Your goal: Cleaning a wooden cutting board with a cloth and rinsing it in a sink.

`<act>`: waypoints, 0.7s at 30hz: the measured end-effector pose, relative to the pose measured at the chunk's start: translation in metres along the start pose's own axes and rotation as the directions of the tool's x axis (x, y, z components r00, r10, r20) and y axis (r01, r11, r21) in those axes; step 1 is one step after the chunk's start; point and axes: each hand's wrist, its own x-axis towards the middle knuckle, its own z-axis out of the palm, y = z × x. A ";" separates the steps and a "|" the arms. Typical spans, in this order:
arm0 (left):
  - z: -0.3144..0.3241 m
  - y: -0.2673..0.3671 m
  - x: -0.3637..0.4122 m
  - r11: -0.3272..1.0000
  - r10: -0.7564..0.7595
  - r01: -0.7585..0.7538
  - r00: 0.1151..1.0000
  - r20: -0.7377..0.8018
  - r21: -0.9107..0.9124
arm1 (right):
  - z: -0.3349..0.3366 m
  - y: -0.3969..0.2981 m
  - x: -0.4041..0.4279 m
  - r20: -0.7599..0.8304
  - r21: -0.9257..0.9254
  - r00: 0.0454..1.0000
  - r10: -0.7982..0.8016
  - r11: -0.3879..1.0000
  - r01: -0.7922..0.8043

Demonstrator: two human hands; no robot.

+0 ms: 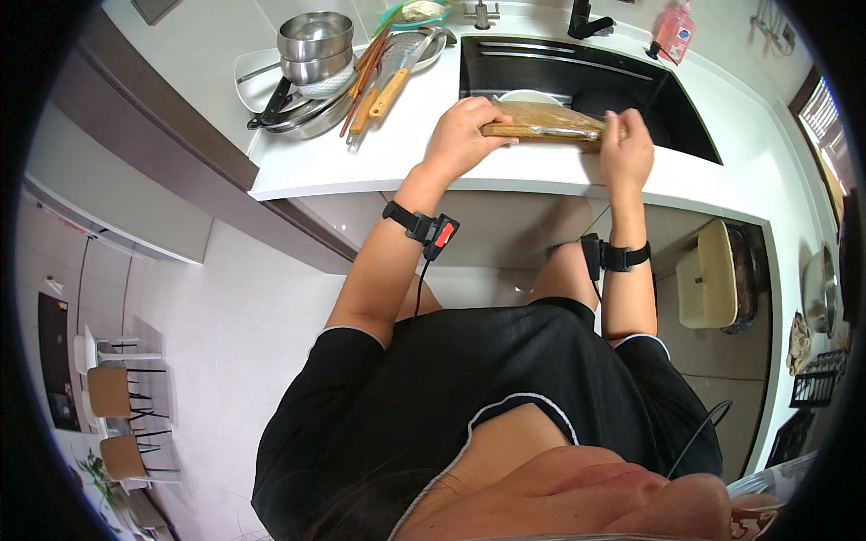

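Observation:
A wooden cutting board (551, 122) is held tilted at the near edge of a black sink (683, 128), its metal-handled edge towards me. My left hand (467, 132) grips the board's left end, thumb on top. At the right end, my right hand (626, 145) is closed around the corner, its fingers partly hiding that end. Behind the board, part of a white dish (530, 97) shows in the sink. A dark round pan-like thing (599, 101) lies beside it, hard to make out against the black basin.
Left of the sink, stacked steel bowls (315, 37), a black-handled utensil (276, 101), wooden chopsticks (369, 64) and a wooden-handled spatula (390, 92) crowd the white counter (406, 159). A black faucet (585, 24) and pink soap bottle (675, 34) stand behind. Below right hangs a cream bin (707, 277).

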 end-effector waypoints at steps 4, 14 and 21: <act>-0.001 0.003 0.000 1.000 -0.021 0.021 1.000 0.022 0.019 | 0.011 -0.007 -0.007 -0.061 -0.047 0.998 -0.034 0.998 0.032; 0.000 0.002 0.001 1.000 0.012 -0.012 1.000 -0.005 0.016 | 0.005 -0.002 0.000 -0.046 -0.082 0.998 -0.036 0.996 0.032; -0.004 0.000 -0.001 1.000 0.006 -0.006 1.000 -0.012 0.018 | -0.003 -0.031 -0.029 0.041 0.234 0.987 -0.157 0.962 0.143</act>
